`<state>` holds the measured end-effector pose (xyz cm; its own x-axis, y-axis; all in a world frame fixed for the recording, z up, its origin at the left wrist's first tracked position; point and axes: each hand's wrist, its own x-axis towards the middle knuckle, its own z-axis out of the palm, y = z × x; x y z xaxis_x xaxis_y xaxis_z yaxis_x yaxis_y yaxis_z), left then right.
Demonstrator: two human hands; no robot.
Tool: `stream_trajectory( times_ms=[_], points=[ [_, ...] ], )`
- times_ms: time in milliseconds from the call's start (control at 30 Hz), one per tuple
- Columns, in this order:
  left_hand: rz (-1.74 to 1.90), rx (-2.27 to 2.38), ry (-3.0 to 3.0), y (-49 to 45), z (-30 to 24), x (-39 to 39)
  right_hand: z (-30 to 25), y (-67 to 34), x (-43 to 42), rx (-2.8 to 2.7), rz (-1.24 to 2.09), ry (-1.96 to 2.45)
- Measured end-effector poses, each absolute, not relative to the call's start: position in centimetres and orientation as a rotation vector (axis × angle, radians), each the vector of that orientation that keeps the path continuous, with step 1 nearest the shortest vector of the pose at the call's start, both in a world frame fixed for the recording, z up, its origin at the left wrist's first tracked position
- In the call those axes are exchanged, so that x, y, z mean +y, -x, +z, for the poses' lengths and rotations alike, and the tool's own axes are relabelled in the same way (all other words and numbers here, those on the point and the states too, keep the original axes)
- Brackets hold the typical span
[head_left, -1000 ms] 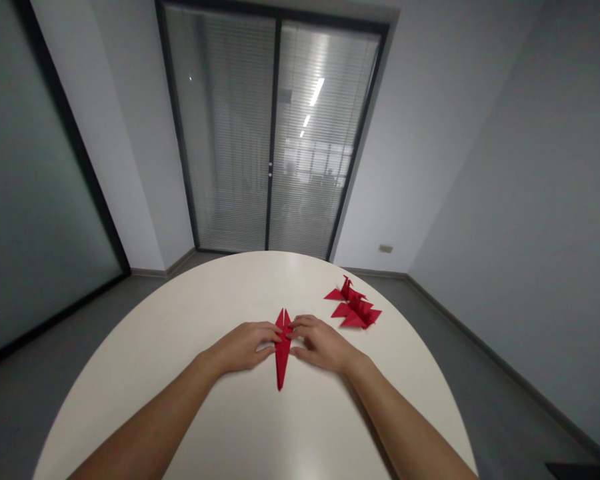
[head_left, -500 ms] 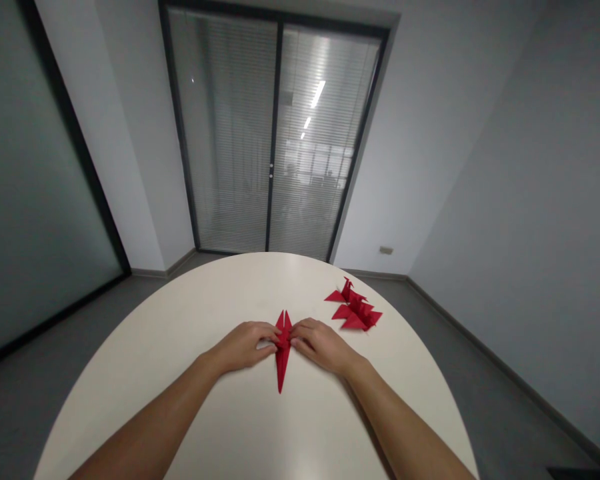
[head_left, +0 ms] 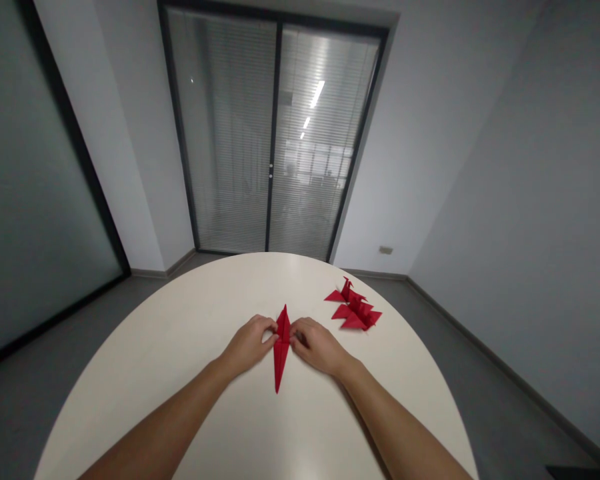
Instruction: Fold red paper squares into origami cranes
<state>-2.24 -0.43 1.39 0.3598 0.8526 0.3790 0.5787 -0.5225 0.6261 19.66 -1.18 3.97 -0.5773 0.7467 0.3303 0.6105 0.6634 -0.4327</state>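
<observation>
We have the paper (head_left: 281, 360) on the bench (head_left: 240, 433) between our hands, folded to a narrow diamond. It looks part-made: no wings spread, unlike the finished-looking cranes (head_left: 357, 312) beyond our right hand (head_left: 319, 345). Our left hand (head_left: 251, 343) pinches its left edge, fingertips nearly together; our right, likewise, its right edge. We see no container

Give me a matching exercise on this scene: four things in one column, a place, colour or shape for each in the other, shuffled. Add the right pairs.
1. left hand
2. red origami birds
3. table
4. folded red paper

A. pale, with a curved edge
B. narrow, tapering at both ends
C. at the folded red paper's left edge
D. near the table's far right edge

Pairs: 1-C, 2-D, 3-A, 4-B
</observation>
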Motion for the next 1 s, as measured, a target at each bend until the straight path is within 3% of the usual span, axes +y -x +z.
stream_trajectory(
  times_ms=[567,1000],
  points=[
    [1.096,1.339,-2.163,1.6,1.0,-0.5,3.8,-19.9,-0.9,-2.383,0.434,1.009],
    [0.826,1.398,-2.432,1.5,1.6,-0.8,3.1,-19.0,-0.7,-2.291,0.369,1.122]
  ],
)
